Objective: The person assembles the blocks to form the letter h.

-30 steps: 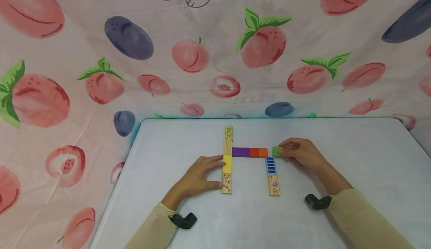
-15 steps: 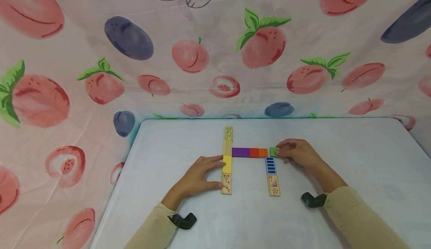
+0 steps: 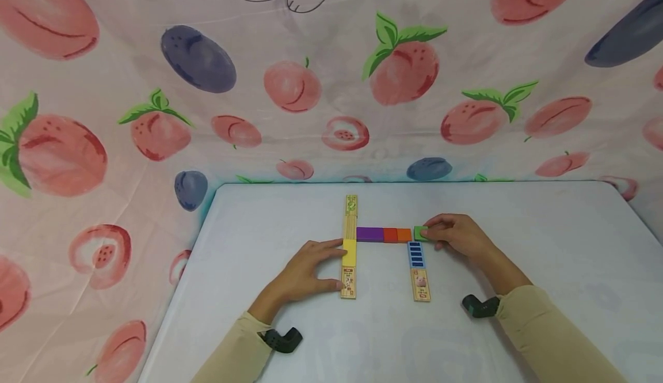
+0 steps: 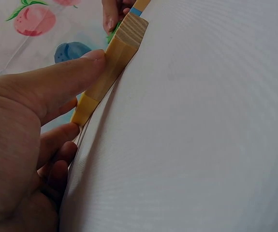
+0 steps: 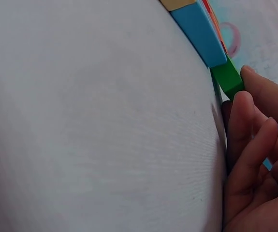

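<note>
Flat wooden blocks form a pattern on the white tabletop. A vertical column on the left holds a yellow block [image 3: 349,253] and a printed wooden block [image 3: 349,283]. From it a row runs right: purple block [image 3: 370,234], red block [image 3: 390,235], orange block [image 3: 404,235]. Below the row's right end hang a blue block [image 3: 416,254] and a second printed block [image 3: 422,286]. My left hand [image 3: 307,270] touches the column's left side with thumb and extended fingers. My right hand [image 3: 461,236] pinches a green block [image 5: 227,78] by its right end, a narrow gap from the orange one.
A white table [image 3: 248,216] carries the blocks, with a fruit-patterned cloth [image 3: 311,37] rising behind and on the left. Dark curved pieces [image 3: 282,340] stick out at both sleeve cuffs.
The right hand has slid the green block left, closer to the orange block and over the blue block's top end. My left hand stays in place against the column.
</note>
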`<move>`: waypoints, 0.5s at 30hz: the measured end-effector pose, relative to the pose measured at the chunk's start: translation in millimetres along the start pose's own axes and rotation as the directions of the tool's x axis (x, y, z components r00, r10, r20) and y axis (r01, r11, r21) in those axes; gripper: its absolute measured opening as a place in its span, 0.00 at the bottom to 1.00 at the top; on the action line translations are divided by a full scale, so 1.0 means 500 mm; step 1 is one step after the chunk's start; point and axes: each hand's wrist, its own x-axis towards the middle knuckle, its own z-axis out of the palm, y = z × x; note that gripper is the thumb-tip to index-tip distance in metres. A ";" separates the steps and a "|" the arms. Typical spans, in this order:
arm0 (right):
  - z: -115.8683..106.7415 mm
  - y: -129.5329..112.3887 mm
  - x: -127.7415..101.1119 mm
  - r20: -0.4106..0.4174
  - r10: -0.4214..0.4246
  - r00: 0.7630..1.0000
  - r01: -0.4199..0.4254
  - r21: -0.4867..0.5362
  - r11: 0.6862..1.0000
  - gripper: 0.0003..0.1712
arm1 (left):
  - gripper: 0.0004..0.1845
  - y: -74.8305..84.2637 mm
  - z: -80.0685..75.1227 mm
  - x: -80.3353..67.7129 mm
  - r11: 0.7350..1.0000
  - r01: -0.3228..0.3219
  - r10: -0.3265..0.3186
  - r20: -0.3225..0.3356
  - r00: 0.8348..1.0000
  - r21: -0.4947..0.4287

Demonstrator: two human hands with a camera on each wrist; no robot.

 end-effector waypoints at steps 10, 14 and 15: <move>-0.002 0.003 0.001 0.010 0.020 1.000 -0.020 -0.019 1.000 0.28 | 0.36 -0.001 0.000 0.001 1.000 -0.001 0.001 0.003 1.000 0.009; -0.010 0.005 0.003 0.054 0.022 0.998 -0.022 -0.013 1.000 0.31 | 0.36 0.000 0.000 0.000 1.000 -0.004 0.004 -0.001 1.000 0.004; -0.012 0.006 0.003 0.064 0.022 0.998 -0.021 -0.015 1.000 0.31 | 0.36 0.001 -0.001 0.000 1.000 -0.004 0.004 -0.002 1.000 0.002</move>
